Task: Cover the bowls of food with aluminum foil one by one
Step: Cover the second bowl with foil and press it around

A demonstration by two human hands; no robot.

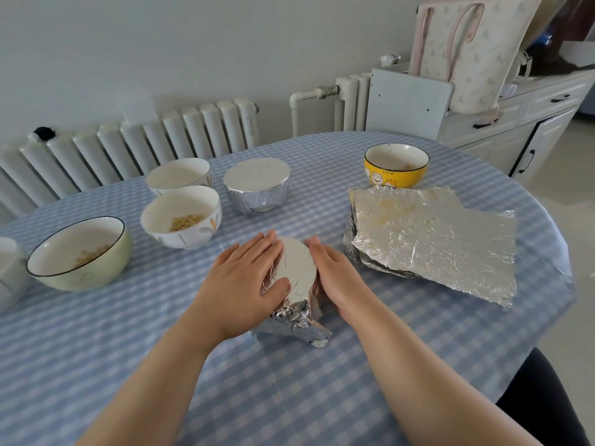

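Checked vinyl tablecloth (pixel 289 397) under everything, smooth, prob. slick. Foil sheets (pixel 434 239) stacked just right of my right hand (pixel 335 275): thin, crinkly, tears easy, so lift by an edge. Uncovered bowls left of my left hand (pixel 248 281), glazed ceramic, heavy-ish, breakable. Between both hands: foil-wrapped bowl (pixel 297 272). Fingers straight, palms pressing foil onto its sides. Foil keeps its shape w/ light pressure, I reckon.

Blue-and-white checked tablecloth (pixel 289 397), silver foil sheets (pixel 434 239), yellow cartoon-cat bowl (pixel 396 173), pale green bowl (pixel 96 268).
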